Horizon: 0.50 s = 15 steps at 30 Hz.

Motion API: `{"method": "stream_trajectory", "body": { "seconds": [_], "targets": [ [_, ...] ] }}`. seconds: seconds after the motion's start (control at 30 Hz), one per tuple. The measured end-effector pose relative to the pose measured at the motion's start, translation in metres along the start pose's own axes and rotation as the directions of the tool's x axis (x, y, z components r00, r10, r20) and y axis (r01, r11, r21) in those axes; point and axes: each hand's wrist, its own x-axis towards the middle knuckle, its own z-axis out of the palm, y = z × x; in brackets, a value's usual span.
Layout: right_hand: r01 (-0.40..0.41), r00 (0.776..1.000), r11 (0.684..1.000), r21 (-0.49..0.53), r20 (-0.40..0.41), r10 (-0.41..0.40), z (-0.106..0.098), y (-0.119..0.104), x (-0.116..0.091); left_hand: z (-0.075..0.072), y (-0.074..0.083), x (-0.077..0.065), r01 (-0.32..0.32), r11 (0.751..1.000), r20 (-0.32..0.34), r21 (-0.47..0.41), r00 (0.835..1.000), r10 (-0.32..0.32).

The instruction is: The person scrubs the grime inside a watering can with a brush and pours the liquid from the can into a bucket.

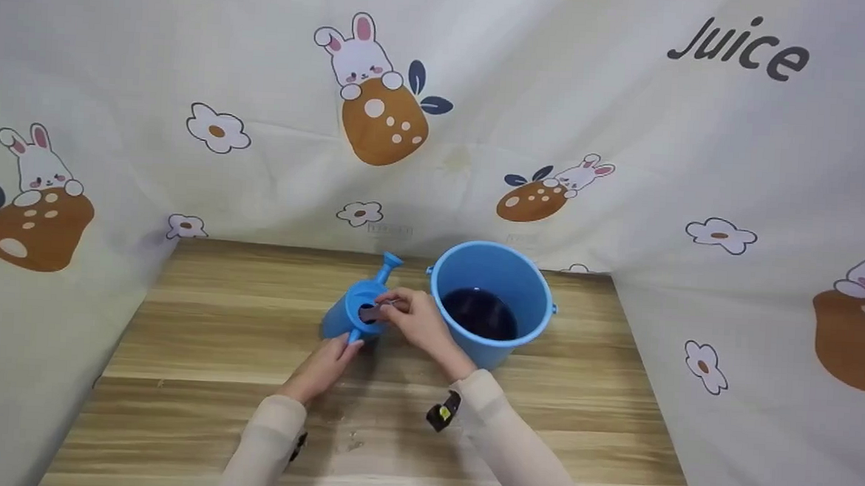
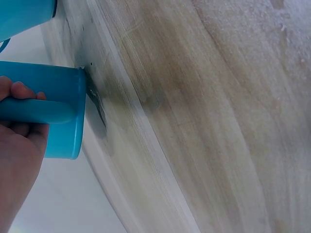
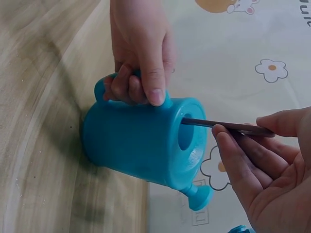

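Note:
A blue watering can [image 1: 335, 318] with a round top opening stands on the wooden table, its spout pointing to the far side. My left hand [image 1: 324, 365] grips the can's handle [image 2: 43, 111], with the fingers wrapped round it and the thumb on top. Between thumb and fingers, my right hand [image 1: 422, 322] pinches a thin, flat, dark brown strip [image 3: 221, 124]. The strip's far end reaches into the can's opening, where its tip is hidden. What exactly the strip is, I cannot tell.
Just right of the can stands a blue bucket [image 1: 508, 277] with dark liquid [image 1: 479, 313] in it. Small wet drops [image 1: 354, 441] lie on the wooden table [image 1: 227, 351] near my forearms. A pale printed cloth [image 1: 264, 56] hangs round the table's back and sides.

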Motion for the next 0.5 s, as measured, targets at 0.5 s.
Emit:
{"method": "stream_trajectory", "body": {
  "seconds": [0.5],
  "targets": [
    [-0.025, 1.0, 0.987, 0.16, 0.012, 0.023, 0.008, 0.011, 0.002, 0.001, 0.001, 0.0, 0.011, 1.0, 0.01, 0.0, 1.0, -0.011]
  ]
}}
